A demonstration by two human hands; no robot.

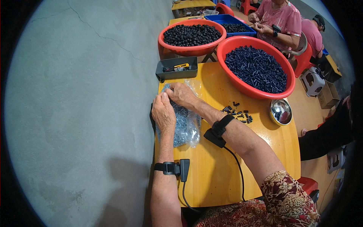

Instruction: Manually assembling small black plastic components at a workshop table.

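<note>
A clear plastic bag (183,130) full of small silvery-grey pieces lies on the table against the wall side. My left hand (164,113) is closed at the bag's upper left edge, its fingertips bent over the plastic. Close beside it, my right hand (182,94) pinches the top of the same bag, and the two hands nearly touch. What lies under the fingers is hidden. To the right of the bag, several small dark cylindrical pieces (241,116) are scattered on the table, near a shiny metal bowl (281,112).
A red basin (291,81) of dark short tubes covers the table's far right. Beyond stand another red basin (166,44) of round black pieces and a blue tray (242,31). A grey box (176,62) holds a yellow cutter. Cables trail from both wrists. Co-workers sit farther back.
</note>
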